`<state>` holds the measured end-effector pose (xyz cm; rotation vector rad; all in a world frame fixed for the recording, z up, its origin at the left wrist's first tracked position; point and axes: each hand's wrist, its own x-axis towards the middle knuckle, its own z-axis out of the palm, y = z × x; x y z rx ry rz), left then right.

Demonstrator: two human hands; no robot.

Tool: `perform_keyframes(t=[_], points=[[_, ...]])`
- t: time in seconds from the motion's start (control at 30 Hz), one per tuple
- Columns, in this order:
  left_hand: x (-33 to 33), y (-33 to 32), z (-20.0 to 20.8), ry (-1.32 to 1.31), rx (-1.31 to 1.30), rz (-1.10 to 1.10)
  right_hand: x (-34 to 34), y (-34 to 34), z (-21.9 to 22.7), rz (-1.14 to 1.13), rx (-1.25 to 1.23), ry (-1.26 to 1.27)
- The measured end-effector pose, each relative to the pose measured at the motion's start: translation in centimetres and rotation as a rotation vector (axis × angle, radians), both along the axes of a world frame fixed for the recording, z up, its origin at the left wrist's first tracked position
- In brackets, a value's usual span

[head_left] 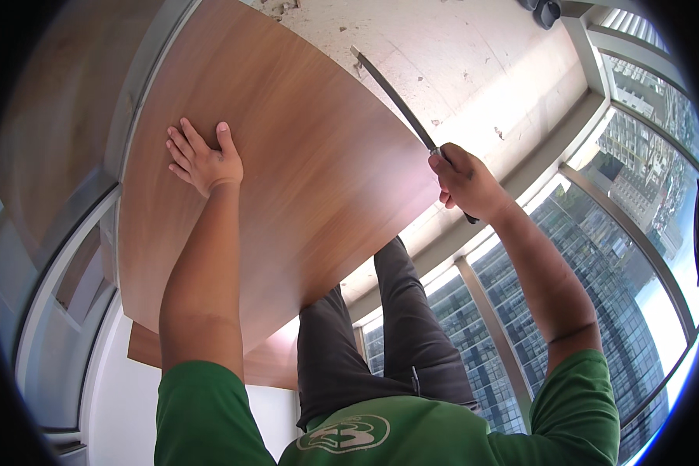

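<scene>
The wooden board fills the centre and upper left of the frame; windows line the right. A long-bladed tool slants at upper centre. The left hand, upper left, lies spread on the board; the right hand, right of centre, curls around the tool.

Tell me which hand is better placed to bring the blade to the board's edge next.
The right hand, most likely: it holds the long blade by its handle, near the edge of the wooden board. The left hand lies spread on the board.
</scene>
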<state>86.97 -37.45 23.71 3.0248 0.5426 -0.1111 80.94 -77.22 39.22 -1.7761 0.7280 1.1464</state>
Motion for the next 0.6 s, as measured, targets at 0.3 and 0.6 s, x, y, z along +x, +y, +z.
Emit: perform_keyframes(t=[0.3,0.6], points=[[-0.2,0.3,-0.4,-0.007,0.013,-0.016,2.9,3.3,0.7,0.196,-0.108,0.052],[-0.1,0.4,-0.4,0.012,0.045,-0.029,2.9,2.8,-0.4,0.519,-0.239,-0.142]])
